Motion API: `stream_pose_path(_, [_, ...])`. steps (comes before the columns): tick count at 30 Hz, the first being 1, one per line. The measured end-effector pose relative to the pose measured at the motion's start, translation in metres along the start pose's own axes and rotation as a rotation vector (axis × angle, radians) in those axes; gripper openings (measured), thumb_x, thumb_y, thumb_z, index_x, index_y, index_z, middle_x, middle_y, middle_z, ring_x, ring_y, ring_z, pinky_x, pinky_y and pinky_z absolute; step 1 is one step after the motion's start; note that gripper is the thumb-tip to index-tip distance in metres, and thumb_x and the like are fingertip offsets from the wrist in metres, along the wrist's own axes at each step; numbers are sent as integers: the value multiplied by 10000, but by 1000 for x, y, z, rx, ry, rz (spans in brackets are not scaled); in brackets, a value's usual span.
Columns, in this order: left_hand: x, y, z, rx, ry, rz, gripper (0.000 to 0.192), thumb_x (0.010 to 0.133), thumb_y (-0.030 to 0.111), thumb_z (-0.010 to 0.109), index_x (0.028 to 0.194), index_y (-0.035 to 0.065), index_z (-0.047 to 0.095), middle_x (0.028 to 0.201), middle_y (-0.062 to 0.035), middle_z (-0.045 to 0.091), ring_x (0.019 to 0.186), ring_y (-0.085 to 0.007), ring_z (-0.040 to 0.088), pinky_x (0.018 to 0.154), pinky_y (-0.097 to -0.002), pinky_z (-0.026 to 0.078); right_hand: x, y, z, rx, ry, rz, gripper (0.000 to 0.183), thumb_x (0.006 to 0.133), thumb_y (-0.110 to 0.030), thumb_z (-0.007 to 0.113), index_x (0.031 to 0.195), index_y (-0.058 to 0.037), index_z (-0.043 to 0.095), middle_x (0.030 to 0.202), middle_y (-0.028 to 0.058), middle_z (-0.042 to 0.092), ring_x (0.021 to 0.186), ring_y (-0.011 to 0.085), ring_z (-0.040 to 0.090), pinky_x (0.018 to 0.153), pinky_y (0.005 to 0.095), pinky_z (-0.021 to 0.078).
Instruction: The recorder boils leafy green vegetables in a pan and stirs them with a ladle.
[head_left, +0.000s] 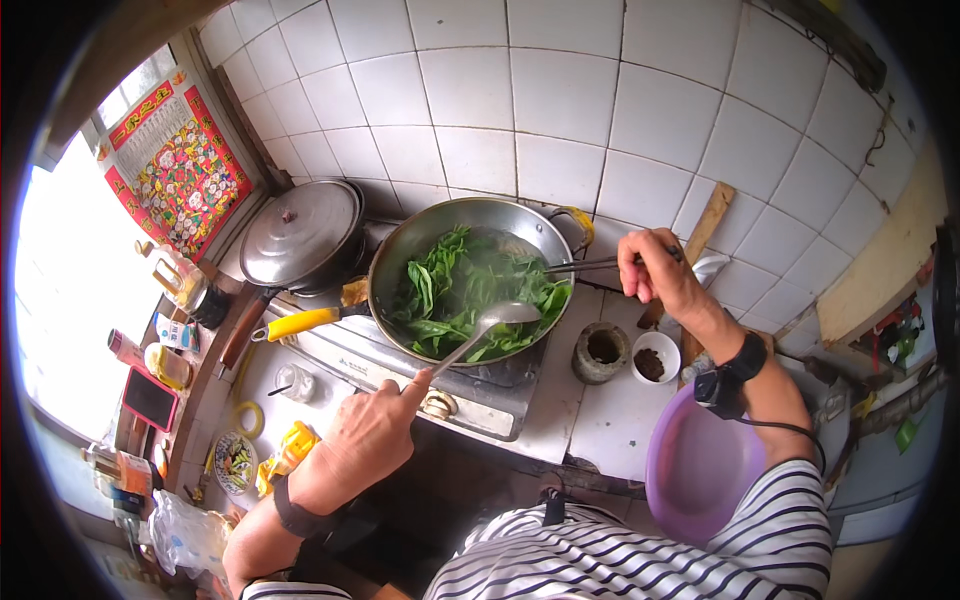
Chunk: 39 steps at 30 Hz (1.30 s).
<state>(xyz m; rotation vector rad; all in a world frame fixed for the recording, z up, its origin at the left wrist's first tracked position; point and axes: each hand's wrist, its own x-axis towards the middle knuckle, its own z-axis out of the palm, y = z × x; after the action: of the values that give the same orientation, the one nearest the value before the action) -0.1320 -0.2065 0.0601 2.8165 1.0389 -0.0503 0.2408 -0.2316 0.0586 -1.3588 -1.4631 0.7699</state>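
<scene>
A steel wok (390, 247) with a yellow side grip and a yellow long handle sits on the gas stove (352, 367). Leafy greens (442, 281) lie inside it, and steam blurs the middle. My left hand (371, 427) grips the handle of a metal ladle (510, 313), its bowl over the near side of the greens. From the right, my right hand (656, 270) holds a pair of chopsticks (585, 265), whose tips are lost among the leaves and steam.
A lidded pot (300, 229) stands left of the wok. To the right are a stone mortar (600, 352), a white bowl (656, 358) with dark contents and a purple basin (697, 480). A glass jar (295, 384) and a patterned bowl (235, 461) of chopped pieces stand on the left counter.
</scene>
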Motion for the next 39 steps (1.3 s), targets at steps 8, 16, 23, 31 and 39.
stream_pose_path(8, [29, -6, 21, 29, -10, 68, 561, 749, 24, 517, 1303, -26, 452, 813, -225, 610, 651, -359, 630, 592, -444, 504, 23, 28, 35, -147, -165, 154, 510, 923, -372, 372, 539, -54, 477, 493, 61, 543, 411, 120, 508, 426, 268, 421])
stream_pose_path(16, [61, -2, 50, 57, 60, 1, 581, 747, 3, 524, 1320, -22, 427, 807, -204, 599, 667, -347, 632, 595, -438, 506, 49, 54, 55, -248, -48, 121, 499, 880, -389, 436, 520, -45, 456, 484, 38, 519, 430, 139, 537, 436, 278, 430])
stream_pose_path(23, [22, -12, -3, 5, 152, -89, 516, 796, 22, 563, 1306, 73, 506, 753, -139, 582, 656, -322, 598, 609, -426, 472, 51, 56, 26, -9, -68, 3, 484, 906, -395, 382, 550, -79, 468, 505, 42, 529, 396, 80, 464, 382, 223, 342])
stream_pose_path(31, [-22, -24, -25, 92, -135, -183, 508, 789, 4, 519, 1287, 104, 504, 770, -150, 597, 719, -327, 610, 635, -436, 465, 23, 25, 43, 96, -266, 58, 479, 933, -376, 364, 575, -83, 491, 509, 29, 543, 398, 68, 459, 396, 217, 362])
stream_pose_path(39, [12, -28, 20, 162, -7, -111, 544, 745, -12, 503, 1286, 44, 483, 824, -188, 609, 685, -336, 619, 620, -446, 480, 33, 44, 73, -56, -153, 112, 447, 919, -305, 394, 559, -51, 466, 466, 34, 491, 404, 108, 504, 401, 266, 388])
